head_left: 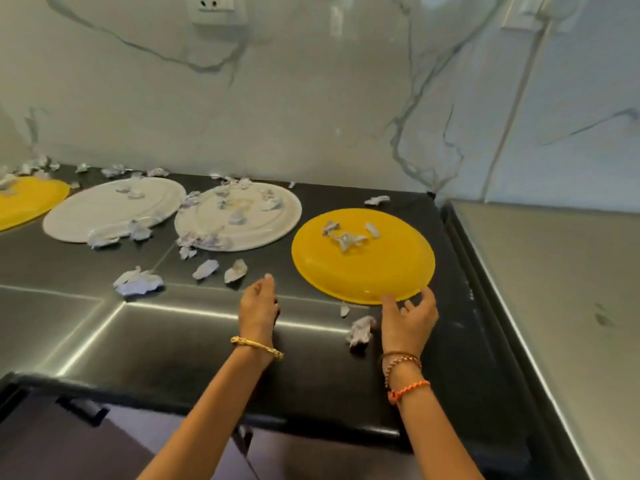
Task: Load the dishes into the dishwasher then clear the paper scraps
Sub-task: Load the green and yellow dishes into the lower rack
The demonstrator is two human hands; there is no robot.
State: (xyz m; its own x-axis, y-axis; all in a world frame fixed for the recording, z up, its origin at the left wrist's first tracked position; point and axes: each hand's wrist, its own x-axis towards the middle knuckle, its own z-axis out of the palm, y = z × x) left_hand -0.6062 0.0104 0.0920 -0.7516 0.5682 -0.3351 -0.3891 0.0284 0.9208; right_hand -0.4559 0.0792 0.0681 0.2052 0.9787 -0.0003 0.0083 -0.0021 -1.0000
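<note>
Sitting along the black worktop (194, 344): a yellow plate (24, 202) at far left, two white plates (104, 209), then another yellow plate (363, 265), paper scraps (138, 282) everywhere. Left hand (259, 303) hovers with relaxed fingers, right hand (408, 318) touches that last plate's rim, fingers spread.

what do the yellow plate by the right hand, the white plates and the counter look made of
Yellow plate: likely glossy plastic, thin rim, uniform colour.
White plates: ceramic or melamine, smooth sheen; cannot tell which.
Counter: polished dark stone or glass, mirroring light strips.
</note>
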